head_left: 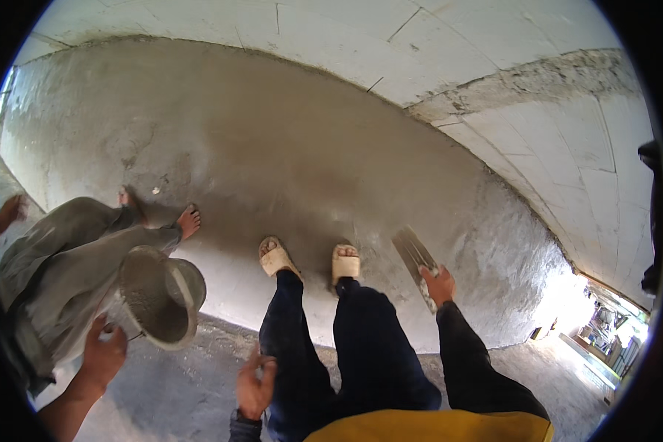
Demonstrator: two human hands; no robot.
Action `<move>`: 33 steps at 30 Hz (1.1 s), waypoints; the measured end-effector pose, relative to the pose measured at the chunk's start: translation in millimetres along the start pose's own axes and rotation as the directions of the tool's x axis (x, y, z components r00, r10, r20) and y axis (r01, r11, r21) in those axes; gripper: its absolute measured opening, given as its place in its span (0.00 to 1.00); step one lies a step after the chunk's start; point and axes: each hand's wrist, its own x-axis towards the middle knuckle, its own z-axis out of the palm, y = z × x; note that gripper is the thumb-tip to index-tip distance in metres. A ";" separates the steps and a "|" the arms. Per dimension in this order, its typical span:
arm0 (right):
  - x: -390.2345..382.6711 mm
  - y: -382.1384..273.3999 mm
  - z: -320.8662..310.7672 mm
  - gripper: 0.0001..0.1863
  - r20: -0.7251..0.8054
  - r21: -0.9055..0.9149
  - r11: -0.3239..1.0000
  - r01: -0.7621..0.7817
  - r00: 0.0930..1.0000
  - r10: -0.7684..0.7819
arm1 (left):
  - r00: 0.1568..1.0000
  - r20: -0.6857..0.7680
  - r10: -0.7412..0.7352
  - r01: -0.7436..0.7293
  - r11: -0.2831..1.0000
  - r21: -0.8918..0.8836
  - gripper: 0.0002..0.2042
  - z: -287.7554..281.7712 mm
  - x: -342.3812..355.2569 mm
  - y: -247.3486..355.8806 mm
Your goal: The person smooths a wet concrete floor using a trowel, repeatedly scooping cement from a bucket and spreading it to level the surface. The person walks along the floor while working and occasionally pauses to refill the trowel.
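My right hand (436, 283) is closed on the handle of a flat metal trowel (410, 250), its blade lying on or just above the smooth grey mortar surface (236, 132). My left hand (255, 383) hangs beside my dark-trousered left leg, fingers loosely curled and apart, nothing visible in them. My feet in tan sandals (278, 259) rest on the mortar. At left, a co-worker's hand (103, 346) is at a mortar-smeared bucket (155, 309), near their grey trousers.
A white block wall (538, 147) curves along the top and right, with a rough mortar band (508, 85). The co-worker's bare feet (188, 221) stand on the mortar at left. Assorted clutter (611, 331) lies beyond a bright opening at lower right.
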 end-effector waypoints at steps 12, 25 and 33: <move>444.7 -248.0 127.2 0.48 -0.180 -0.153 0.901 0.405 0.885 -0.428 | 0.892 -0.377 0.251 -0.159 0.953 0.258 0.38 -33.4 246.6 -22.0; 525.5 -397.9 184.7 0.48 -0.198 -0.258 0.753 0.605 0.730 -0.654 | 0.697 -0.681 0.225 -0.108 0.972 0.211 0.35 2.8 289.2 -25.3; 441.2 -392.6 233.5 0.41 0.168 -0.141 0.583 0.800 0.600 -0.782 | 0.748 -0.649 0.142 -0.056 0.987 0.151 0.34 -8.1 295.3 -11.9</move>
